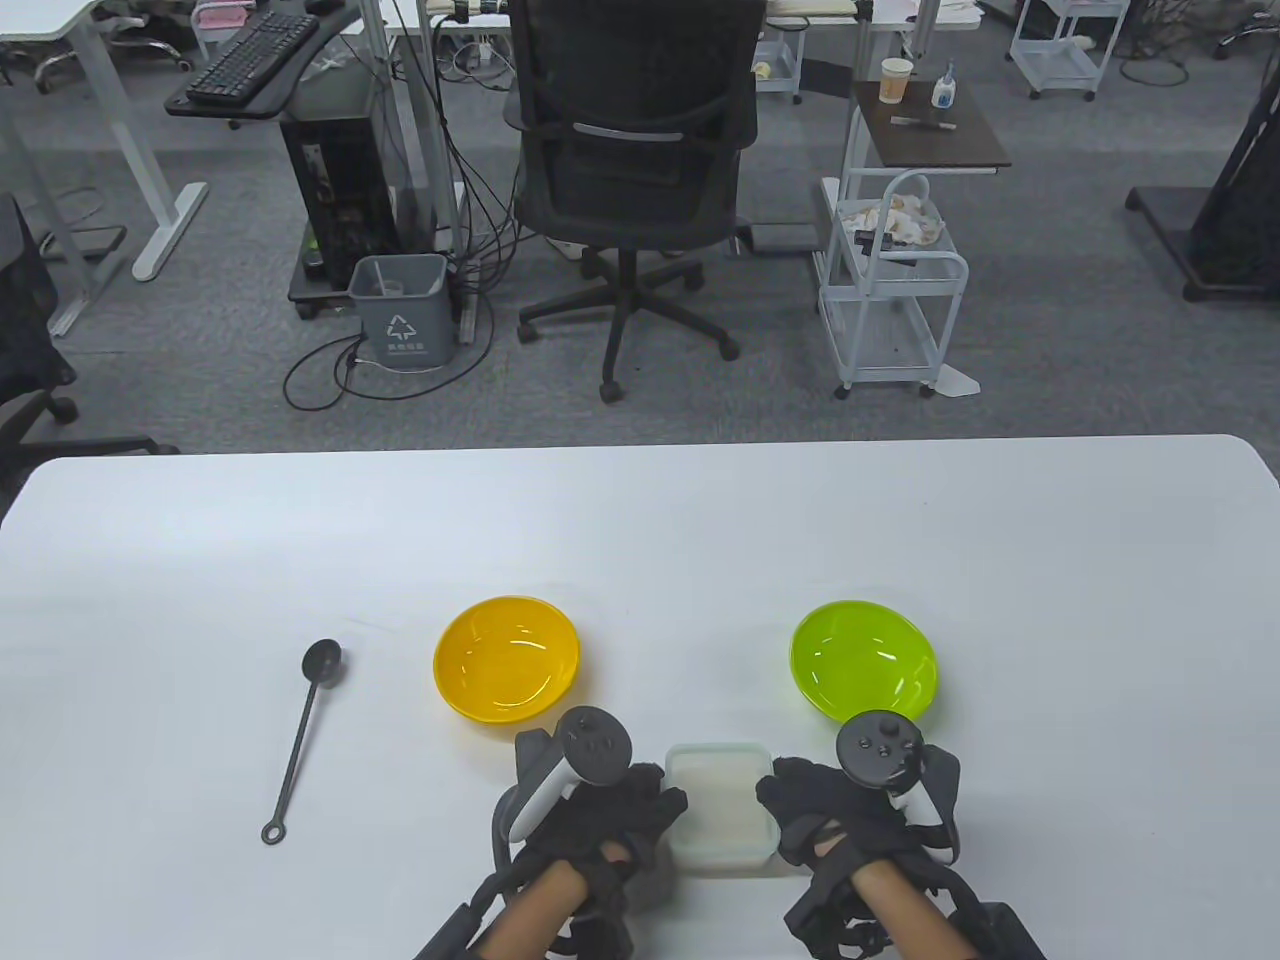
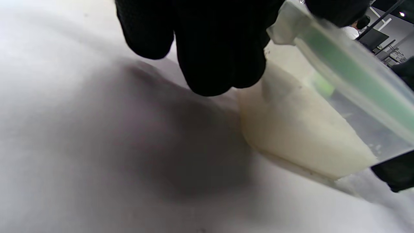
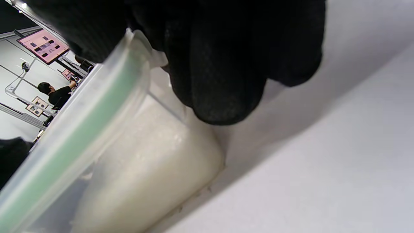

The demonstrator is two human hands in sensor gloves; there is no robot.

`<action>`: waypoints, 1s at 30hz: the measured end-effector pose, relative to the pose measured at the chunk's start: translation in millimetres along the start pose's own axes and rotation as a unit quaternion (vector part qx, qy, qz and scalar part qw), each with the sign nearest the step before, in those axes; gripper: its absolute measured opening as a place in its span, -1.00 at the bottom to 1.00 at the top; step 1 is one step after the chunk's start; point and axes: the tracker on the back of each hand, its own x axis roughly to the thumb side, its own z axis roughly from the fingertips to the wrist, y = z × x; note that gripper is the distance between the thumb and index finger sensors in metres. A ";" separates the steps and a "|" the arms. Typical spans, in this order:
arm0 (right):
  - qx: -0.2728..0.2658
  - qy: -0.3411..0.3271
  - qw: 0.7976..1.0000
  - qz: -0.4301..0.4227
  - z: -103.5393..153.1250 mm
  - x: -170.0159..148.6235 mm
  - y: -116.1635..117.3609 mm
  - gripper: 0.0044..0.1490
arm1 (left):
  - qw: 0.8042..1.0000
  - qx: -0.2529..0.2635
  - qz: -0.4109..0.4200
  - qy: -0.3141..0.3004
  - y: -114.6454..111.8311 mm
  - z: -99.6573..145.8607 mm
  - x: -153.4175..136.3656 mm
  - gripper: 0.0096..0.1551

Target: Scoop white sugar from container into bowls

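A clear sugar container point(image 1: 718, 805) with a translucent lid stands near the table's front edge, part full of white sugar. My left hand point(image 1: 650, 810) grips its left side and my right hand point(image 1: 790, 805) grips its right side. In the left wrist view my fingers point(image 2: 220, 48) curl over the lid's edge point(image 2: 349, 74) above the container point(image 2: 300, 129). In the right wrist view my fingers point(image 3: 226, 64) do the same on the lid point(image 3: 71, 129) of the container point(image 3: 145, 168). A yellow bowl point(image 1: 507, 660) and a green bowl point(image 1: 864, 662) sit behind it, both empty. A black long-handled spoon point(image 1: 300, 735) lies at the left.
The white table point(image 1: 640, 520) stretches wide behind the bowls. An office chair point(image 1: 640, 150), a grey bin point(image 1: 400, 310) and a white cart point(image 1: 890, 290) stand on the floor beyond the far edge.
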 end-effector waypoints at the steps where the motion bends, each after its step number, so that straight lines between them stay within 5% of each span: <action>1: 0.000 0.002 1.000 -0.004 -0.2 -1.4 0.3 -0.29 | 1.000 0.002 0.000 0.002 0.3 -0.3 -1.2 -0.25; 13: 0.039 0.032 0.996 -0.073 -7.0 -12.8 0.6 -0.29 | 0.995 -0.056 0.076 0.022 -1.2 -10.9 -12.8 -0.27; 20: 0.008 0.041 0.995 -0.095 -3.5 -15.7 -0.2 -0.40 | 0.992 -0.075 0.093 0.029 -1.1 -14.6 -16.8 -0.26; 30: -0.040 0.013 0.999 -0.017 3.2 -6.5 0.0 -0.38 | 0.998 -0.013 0.054 0.030 4.3 -7.9 -15.2 -0.40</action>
